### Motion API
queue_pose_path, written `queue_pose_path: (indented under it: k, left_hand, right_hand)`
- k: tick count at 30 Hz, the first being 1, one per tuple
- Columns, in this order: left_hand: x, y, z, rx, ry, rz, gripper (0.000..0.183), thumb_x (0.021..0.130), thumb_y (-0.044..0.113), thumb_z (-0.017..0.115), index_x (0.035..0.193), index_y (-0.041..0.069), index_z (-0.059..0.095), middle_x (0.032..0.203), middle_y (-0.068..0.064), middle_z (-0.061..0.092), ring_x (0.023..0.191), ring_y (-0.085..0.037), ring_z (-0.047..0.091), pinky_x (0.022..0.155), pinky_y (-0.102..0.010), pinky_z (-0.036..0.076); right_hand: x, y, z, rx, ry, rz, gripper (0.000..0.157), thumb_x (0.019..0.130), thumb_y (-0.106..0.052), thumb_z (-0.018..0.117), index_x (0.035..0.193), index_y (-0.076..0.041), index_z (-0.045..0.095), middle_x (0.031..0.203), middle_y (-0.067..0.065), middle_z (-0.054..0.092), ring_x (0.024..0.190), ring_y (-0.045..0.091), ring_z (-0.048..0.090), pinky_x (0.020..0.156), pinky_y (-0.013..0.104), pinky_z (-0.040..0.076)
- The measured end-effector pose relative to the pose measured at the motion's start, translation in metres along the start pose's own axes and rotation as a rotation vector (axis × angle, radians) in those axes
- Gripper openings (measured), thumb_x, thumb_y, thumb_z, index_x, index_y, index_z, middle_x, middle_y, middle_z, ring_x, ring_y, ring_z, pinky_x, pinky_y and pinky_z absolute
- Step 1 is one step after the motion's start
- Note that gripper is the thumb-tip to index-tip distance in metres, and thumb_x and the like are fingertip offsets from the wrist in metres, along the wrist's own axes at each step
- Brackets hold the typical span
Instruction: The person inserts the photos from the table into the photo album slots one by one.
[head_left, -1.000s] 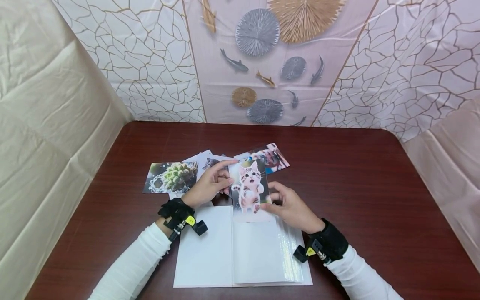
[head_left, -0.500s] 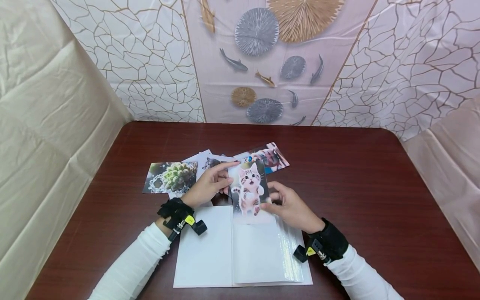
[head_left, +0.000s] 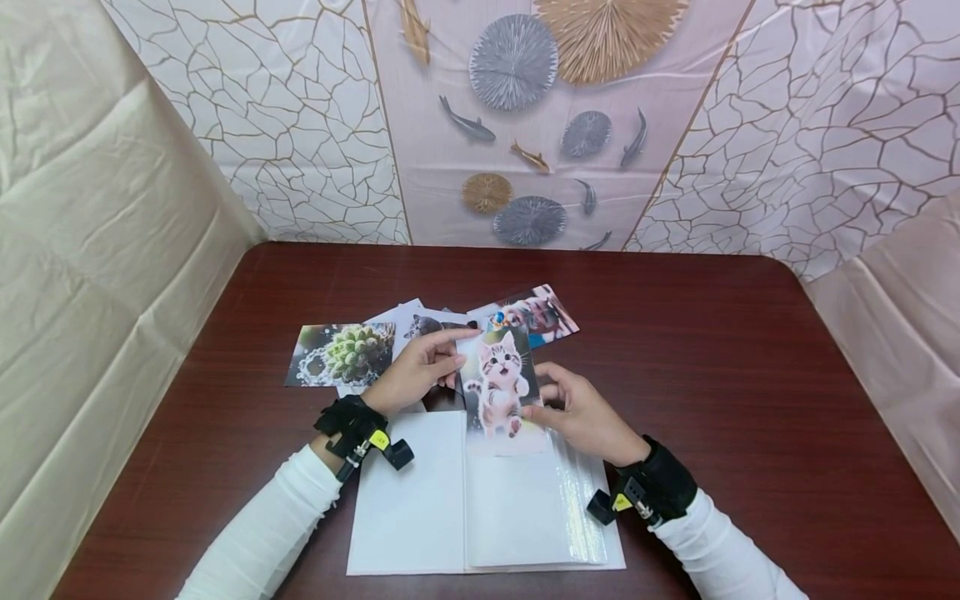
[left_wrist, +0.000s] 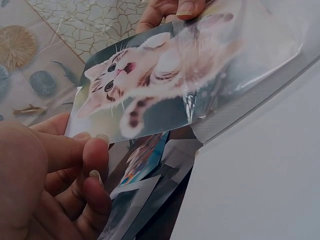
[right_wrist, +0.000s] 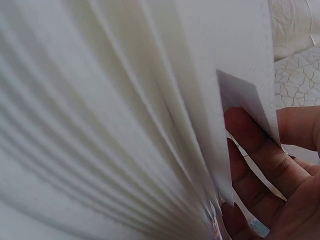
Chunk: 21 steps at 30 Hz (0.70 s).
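Observation:
A kitten photo stands partly inside the clear sleeve on the right side of an open white photo album. Its lower part shows through the plastic in the left wrist view, while the upper part sticks out past the sleeve's mouth. My left hand pinches the photo's upper left corner between thumb and fingers. At the sleeve's mouth, my right hand pinches the page edge, thumb in front and fingers behind. The right wrist view shows those fingers behind the album page, beside several fanned pages.
Behind the album lie loose photos: a succulent photo at left, a grey cat photo mostly covered, and a colourful photo at right. The dark wooden table extends to a patterned cloth wall.
The kitten photo has slid a little way down into the sleeve, and my left fingertips have lowered slightly with it. My right hand has stayed in place.

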<state>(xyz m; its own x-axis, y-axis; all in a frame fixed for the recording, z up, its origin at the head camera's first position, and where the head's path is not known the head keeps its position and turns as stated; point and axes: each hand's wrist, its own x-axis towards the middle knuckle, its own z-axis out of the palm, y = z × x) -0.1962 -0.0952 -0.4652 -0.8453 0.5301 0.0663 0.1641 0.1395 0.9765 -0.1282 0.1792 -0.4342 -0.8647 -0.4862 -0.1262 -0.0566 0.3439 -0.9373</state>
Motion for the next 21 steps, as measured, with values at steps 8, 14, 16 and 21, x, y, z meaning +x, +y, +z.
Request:
queue_pose_path:
  k: [8,14,16,21]
  left_hand:
    - [-0.0016,0.0008,-0.0001,-0.003,0.002,-0.030,0.037,0.098,0.020,0.054,0.134,0.026,0.057,0.077,-0.015,0.057,0.070,-0.038,0.055,0.055,-0.035,0.043]
    - [-0.0011,0.0031,0.0031,0.004,-0.015,-0.026,0.041,0.098,0.018,0.053,0.139,0.022,0.053,0.075,-0.018,0.056,0.070,-0.038,0.056,0.056,-0.037,0.044]
    - [-0.0015,0.0044,0.0041,0.007,-0.021,-0.026,0.043,0.098,0.017,0.053,0.141,0.021,0.050,0.074,-0.020,0.056,0.070,-0.039,0.056,0.056,-0.038,0.043]
    - [-0.0025,0.0049,0.0039,0.019,-0.015,-0.030,0.042,0.097,0.018,0.055,0.139,0.019,0.052,0.072,-0.021,0.057,0.069,-0.039,0.056,0.051,-0.034,0.038]
  right_hand:
    - [0.0001,-0.0020,0.0001,0.000,0.002,-0.021,0.057,0.091,-0.017,0.064,0.137,0.001,0.036,0.092,0.012,0.070,0.066,0.014,0.052,0.060,0.028,0.034]
    - [0.0000,-0.0022,0.0002,0.014,0.000,-0.027,0.053,0.092,-0.019,0.064,0.136,-0.004,0.038,0.094,0.009,0.070,0.070,0.016,0.056,0.063,0.027,0.036]
    - [0.0001,-0.0020,0.0001,0.029,-0.005,-0.035,0.050,0.092,-0.019,0.063,0.135,-0.007,0.041,0.095,0.009,0.071,0.075,0.017,0.060,0.066,0.027,0.038]
    - [0.0006,-0.0021,-0.0002,0.043,-0.012,-0.039,0.048,0.092,-0.018,0.063,0.133,-0.007,0.042,0.097,0.010,0.071,0.083,0.020,0.065,0.070,0.026,0.043]
